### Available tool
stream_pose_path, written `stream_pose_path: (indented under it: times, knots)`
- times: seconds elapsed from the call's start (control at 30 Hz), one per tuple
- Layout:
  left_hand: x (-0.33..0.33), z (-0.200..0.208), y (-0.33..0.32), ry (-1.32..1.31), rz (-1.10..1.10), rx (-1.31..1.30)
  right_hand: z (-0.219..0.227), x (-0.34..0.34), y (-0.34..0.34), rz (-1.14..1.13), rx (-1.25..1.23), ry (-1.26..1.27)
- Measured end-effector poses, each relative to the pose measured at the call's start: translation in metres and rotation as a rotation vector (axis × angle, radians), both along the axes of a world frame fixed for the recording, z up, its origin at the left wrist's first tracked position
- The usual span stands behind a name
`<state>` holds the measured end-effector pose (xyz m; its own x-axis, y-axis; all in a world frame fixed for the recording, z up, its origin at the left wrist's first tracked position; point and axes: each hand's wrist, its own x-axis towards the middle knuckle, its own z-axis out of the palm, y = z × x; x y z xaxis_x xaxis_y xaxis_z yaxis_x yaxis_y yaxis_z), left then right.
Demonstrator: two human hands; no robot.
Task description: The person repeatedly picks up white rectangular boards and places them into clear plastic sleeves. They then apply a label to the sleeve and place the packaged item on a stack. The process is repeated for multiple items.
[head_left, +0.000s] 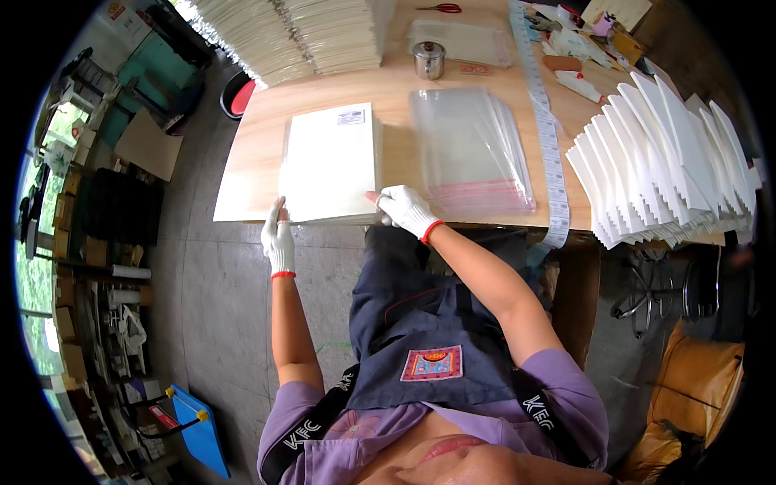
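A flat stack of white sheets or thin boards (327, 166) lies on the table in front of me, with a small printed label near its far right corner. Its edges look covered in clear film. My left hand (278, 240), in a white glove with bared fingertips, pinches the near left corner. At the near right edge, my right hand (406, 210), gloved the same way, grips with thumb and curled fingers; the fingers' undersides are hidden. Just right of this stack lies a pile of clear plastic sleeves (469, 149) with pinkish strips along the near end.
A strip of printed labels (543, 121) runs down the wooden table (250, 153) and over its front edge. Fanned white boards (659, 166) stand at the right. Tall white stacks (299, 36), a metal canister (429, 61) and red-handled scissors (441, 8) are farther back.
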<state>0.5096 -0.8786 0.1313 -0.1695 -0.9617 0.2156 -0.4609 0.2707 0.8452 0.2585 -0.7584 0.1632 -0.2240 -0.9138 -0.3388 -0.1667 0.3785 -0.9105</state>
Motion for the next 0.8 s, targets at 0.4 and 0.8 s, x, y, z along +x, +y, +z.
stream_pose_path:
  times: [0.4, 0.8]
  knots:
    - [-0.016, -0.087, 0.077, 0.729, 0.265, 0.115, 0.06, -0.13, 0.202, -0.34, -0.152, -0.319]
    - [-0.19, -0.031, 0.174, -0.445, -0.799, -0.544, 0.173, -0.333, 0.407, -1.475, -0.509, -0.03]
